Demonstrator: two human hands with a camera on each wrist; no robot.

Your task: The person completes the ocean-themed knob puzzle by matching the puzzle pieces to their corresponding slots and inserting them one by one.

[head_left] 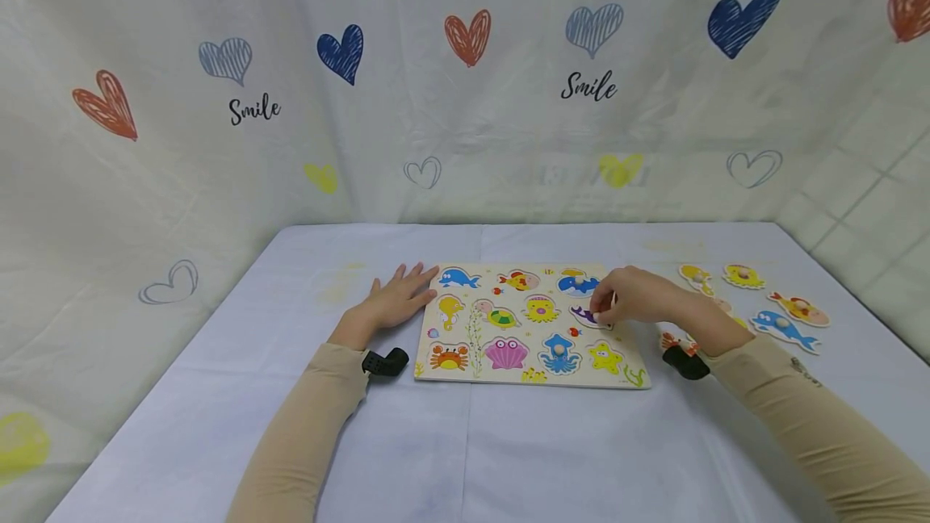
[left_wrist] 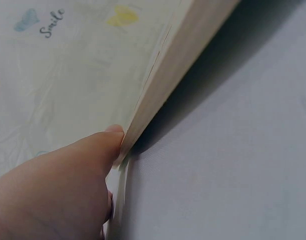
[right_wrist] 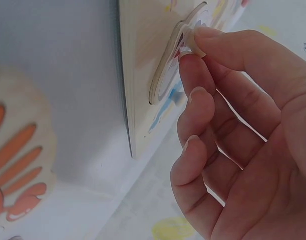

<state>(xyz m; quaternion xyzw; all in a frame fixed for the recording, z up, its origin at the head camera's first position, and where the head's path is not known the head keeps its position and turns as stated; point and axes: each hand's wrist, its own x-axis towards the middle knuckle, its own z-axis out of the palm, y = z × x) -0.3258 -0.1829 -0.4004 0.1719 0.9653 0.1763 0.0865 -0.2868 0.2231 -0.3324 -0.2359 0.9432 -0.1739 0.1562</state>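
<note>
A wooden peg puzzle board (head_left: 538, 378) printed with sea animals lies on the table. My left hand (head_left: 395, 299) touches its left edge with spread fingers; in the left wrist view the thumb (left_wrist: 110, 145) lies against the board's side. My right hand (head_left: 639, 295) is over the right part of the board. Thumb and forefinger pinch the knob of a purple sea-animal puzzle piece (right_wrist: 167, 75), which sits tilted at the board's surface; the fingers partly cover it. A blue whale piece (head_left: 574, 287) and a blue squid piece (head_left: 558, 345) with knobs sit in the board.
Several loose puzzle pieces lie right of the board, including a blue dolphin (head_left: 785, 329), a red-and-yellow fish (head_left: 799, 309) and a yellow piece (head_left: 743, 276). A crab piece (head_left: 676, 341) is partly behind the right wrist. White cloth covers the table (head_left: 407, 458).
</note>
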